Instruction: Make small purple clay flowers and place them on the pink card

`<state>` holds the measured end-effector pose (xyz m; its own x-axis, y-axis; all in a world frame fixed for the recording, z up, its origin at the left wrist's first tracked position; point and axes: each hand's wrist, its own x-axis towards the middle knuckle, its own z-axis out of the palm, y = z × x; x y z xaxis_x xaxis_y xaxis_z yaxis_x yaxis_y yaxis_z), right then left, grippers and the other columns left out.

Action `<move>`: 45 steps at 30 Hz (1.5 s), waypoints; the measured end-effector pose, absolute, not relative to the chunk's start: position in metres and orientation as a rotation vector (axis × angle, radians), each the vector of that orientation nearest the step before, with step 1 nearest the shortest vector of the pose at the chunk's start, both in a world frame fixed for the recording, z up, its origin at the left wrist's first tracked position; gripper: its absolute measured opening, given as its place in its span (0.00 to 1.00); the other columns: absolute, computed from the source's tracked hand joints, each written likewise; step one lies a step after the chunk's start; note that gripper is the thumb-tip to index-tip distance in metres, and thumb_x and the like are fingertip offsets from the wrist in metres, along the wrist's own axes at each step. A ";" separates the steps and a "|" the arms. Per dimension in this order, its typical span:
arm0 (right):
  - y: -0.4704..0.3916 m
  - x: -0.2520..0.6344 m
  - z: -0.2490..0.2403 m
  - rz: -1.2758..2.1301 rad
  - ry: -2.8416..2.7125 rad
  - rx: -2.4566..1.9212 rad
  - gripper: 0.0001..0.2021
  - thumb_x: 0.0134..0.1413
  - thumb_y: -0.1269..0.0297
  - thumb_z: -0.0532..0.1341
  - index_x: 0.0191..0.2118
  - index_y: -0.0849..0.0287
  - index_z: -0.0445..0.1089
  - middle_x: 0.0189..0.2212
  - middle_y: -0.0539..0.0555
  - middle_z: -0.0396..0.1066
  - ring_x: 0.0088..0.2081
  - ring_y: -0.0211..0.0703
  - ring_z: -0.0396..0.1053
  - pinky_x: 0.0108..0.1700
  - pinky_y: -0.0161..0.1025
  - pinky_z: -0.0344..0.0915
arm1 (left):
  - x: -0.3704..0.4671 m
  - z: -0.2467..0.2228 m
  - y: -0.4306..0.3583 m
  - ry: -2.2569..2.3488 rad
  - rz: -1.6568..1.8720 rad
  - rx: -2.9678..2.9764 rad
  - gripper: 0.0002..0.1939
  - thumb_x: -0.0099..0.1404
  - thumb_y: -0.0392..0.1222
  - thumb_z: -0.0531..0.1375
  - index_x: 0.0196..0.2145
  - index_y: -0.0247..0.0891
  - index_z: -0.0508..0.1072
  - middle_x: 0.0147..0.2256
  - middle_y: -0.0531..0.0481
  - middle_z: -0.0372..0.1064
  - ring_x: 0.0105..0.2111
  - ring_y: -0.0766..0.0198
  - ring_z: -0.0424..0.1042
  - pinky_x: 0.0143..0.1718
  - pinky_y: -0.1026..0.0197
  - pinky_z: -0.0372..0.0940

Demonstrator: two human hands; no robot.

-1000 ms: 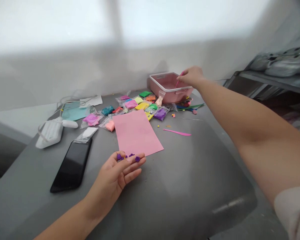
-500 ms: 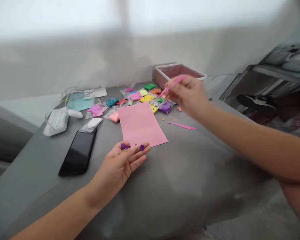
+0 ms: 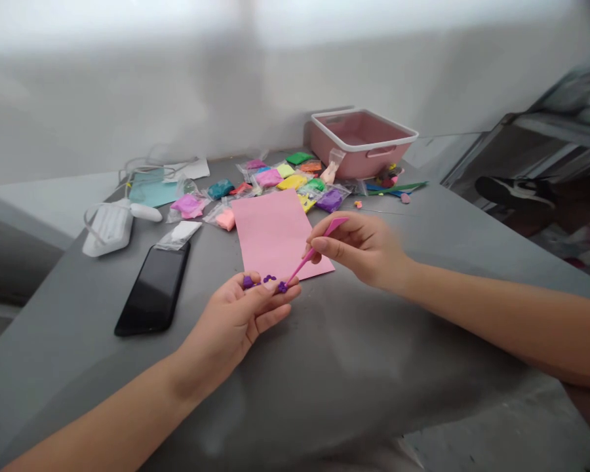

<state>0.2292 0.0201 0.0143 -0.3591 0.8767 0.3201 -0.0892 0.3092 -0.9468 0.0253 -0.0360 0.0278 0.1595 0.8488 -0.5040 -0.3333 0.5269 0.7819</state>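
My left hand (image 3: 246, 305), palm up with the thumb bent over the fingers, supports small purple clay pieces. One purple clay flower (image 3: 282, 287) lies on the fingertips. Another purple flower (image 3: 269, 279) with a yellow centre shows just behind the thumb, and a purple lump (image 3: 248, 282) sits by the index finger. In my right hand (image 3: 356, 246) a slim pink modelling tool (image 3: 334, 226) is pinched, its thin tip touching the flower on the fingertips. Beneath and beyond both hands is a sheet of pink paper (image 3: 275, 226).
Several bags of coloured clay (image 3: 270, 177) lie behind the paper. A pink basket (image 3: 378, 154) with a white rim stands at the back right, green and blue strips (image 3: 398, 189) before it. To the left are a black phone (image 3: 152, 288) and a white power strip (image 3: 109, 228).
My right hand has come down and nearer with the pink tool, bringing its tip to the purple flower. The pink knife on the table is now hidden. My left hand stays nearly in place.
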 end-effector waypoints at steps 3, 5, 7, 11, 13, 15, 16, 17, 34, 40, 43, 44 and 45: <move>0.019 0.228 0.013 1.284 -1.590 -0.721 0.09 0.52 0.57 0.69 0.34 0.56 0.73 0.28 0.50 0.75 0.31 0.38 0.75 0.36 0.36 0.75 | 0.025 0.026 -0.037 1.094 0.898 0.565 0.05 0.67 0.29 0.59 0.37 0.35 0.66 0.42 0.42 0.79 0.41 0.61 0.81 0.35 0.69 0.76; 0.018 0.227 0.012 1.307 -1.589 -0.706 0.09 0.53 0.58 0.69 0.34 0.57 0.73 0.29 0.50 0.75 0.32 0.38 0.75 0.36 0.36 0.75 | 0.026 0.025 -0.037 1.091 0.898 0.565 0.05 0.67 0.29 0.59 0.37 0.36 0.66 0.41 0.43 0.80 0.40 0.62 0.81 0.34 0.70 0.75; 0.018 0.227 0.011 1.307 -1.594 -0.703 0.08 0.55 0.59 0.68 0.35 0.57 0.73 0.29 0.50 0.75 0.32 0.38 0.75 0.37 0.36 0.75 | 0.026 0.025 -0.037 1.091 0.895 0.571 0.06 0.67 0.29 0.59 0.37 0.35 0.66 0.40 0.43 0.79 0.39 0.63 0.81 0.34 0.70 0.75; 0.018 0.227 0.012 1.277 -1.599 -0.709 0.07 0.55 0.60 0.67 0.35 0.58 0.73 0.29 0.50 0.76 0.32 0.36 0.75 0.36 0.33 0.73 | 0.026 0.024 -0.037 1.097 0.898 0.594 0.05 0.68 0.28 0.59 0.37 0.35 0.66 0.42 0.43 0.79 0.40 0.63 0.81 0.34 0.70 0.76; 0.019 0.227 0.013 1.268 -1.596 -0.711 0.07 0.55 0.60 0.68 0.34 0.58 0.73 0.28 0.49 0.76 0.31 0.35 0.74 0.35 0.33 0.73 | 0.026 0.024 -0.036 1.102 0.904 0.594 0.05 0.68 0.28 0.58 0.38 0.35 0.67 0.42 0.43 0.79 0.40 0.63 0.81 0.34 0.70 0.76; 0.019 0.227 0.014 1.279 -1.594 -0.720 0.08 0.55 0.59 0.68 0.34 0.58 0.74 0.28 0.50 0.76 0.31 0.36 0.74 0.36 0.34 0.73 | 0.026 0.024 -0.035 1.100 0.894 0.598 0.05 0.67 0.28 0.59 0.39 0.34 0.68 0.42 0.42 0.79 0.40 0.63 0.81 0.34 0.70 0.76; 0.019 0.227 0.013 1.289 -1.593 -0.724 0.08 0.55 0.59 0.68 0.34 0.57 0.74 0.28 0.50 0.76 0.31 0.37 0.75 0.36 0.35 0.73 | 0.026 0.024 -0.035 1.100 0.892 0.600 0.05 0.67 0.28 0.59 0.40 0.34 0.69 0.42 0.42 0.79 0.41 0.62 0.81 0.34 0.70 0.75; 0.019 0.227 0.013 1.298 -1.590 -0.727 0.08 0.54 0.58 0.68 0.34 0.57 0.74 0.28 0.50 0.76 0.31 0.37 0.75 0.36 0.35 0.74 | 0.026 0.024 -0.035 1.099 0.886 0.602 0.06 0.66 0.28 0.60 0.40 0.34 0.69 0.43 0.42 0.79 0.41 0.62 0.80 0.34 0.70 0.75; 0.022 0.226 0.010 1.361 -1.561 -0.723 0.07 0.53 0.59 0.69 0.33 0.57 0.74 0.27 0.49 0.75 0.30 0.36 0.74 0.35 0.35 0.73 | 0.029 0.025 -0.037 1.121 0.861 0.600 0.08 0.66 0.27 0.59 0.40 0.35 0.66 0.40 0.42 0.80 0.40 0.63 0.81 0.35 0.70 0.75; 0.023 0.225 0.011 1.325 -1.543 -0.756 0.08 0.53 0.58 0.68 0.32 0.56 0.74 0.27 0.49 0.75 0.29 0.37 0.73 0.35 0.37 0.73 | 0.030 0.026 -0.036 1.142 0.867 0.580 0.09 0.66 0.27 0.60 0.40 0.36 0.65 0.40 0.43 0.80 0.39 0.63 0.81 0.35 0.70 0.74; 0.023 0.225 0.010 1.335 -1.546 -0.751 0.08 0.52 0.57 0.69 0.32 0.55 0.74 0.26 0.48 0.75 0.30 0.37 0.74 0.36 0.38 0.74 | 0.030 0.026 -0.037 1.145 0.867 0.577 0.10 0.64 0.27 0.62 0.39 0.36 0.65 0.40 0.43 0.80 0.40 0.62 0.81 0.35 0.70 0.74; 0.022 0.225 0.010 1.345 -1.549 -0.749 0.08 0.52 0.57 0.69 0.32 0.55 0.74 0.26 0.48 0.75 0.30 0.37 0.74 0.36 0.38 0.74 | 0.030 0.025 -0.037 1.146 0.864 0.576 0.10 0.64 0.28 0.62 0.40 0.36 0.65 0.40 0.43 0.80 0.40 0.62 0.81 0.35 0.70 0.74; 0.022 0.225 0.010 1.356 -1.552 -0.750 0.08 0.52 0.57 0.69 0.33 0.55 0.74 0.26 0.48 0.75 0.30 0.38 0.74 0.36 0.38 0.74 | 0.030 0.025 -0.037 1.145 0.859 0.579 0.10 0.64 0.28 0.62 0.39 0.36 0.65 0.40 0.43 0.80 0.40 0.62 0.81 0.35 0.70 0.74</move>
<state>0.2246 0.0222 0.0096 -0.3977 0.8855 0.2402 -0.1196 0.2096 -0.9704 0.0295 -0.0369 0.0253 0.1635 0.8269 -0.5380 -0.2856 0.5617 0.7765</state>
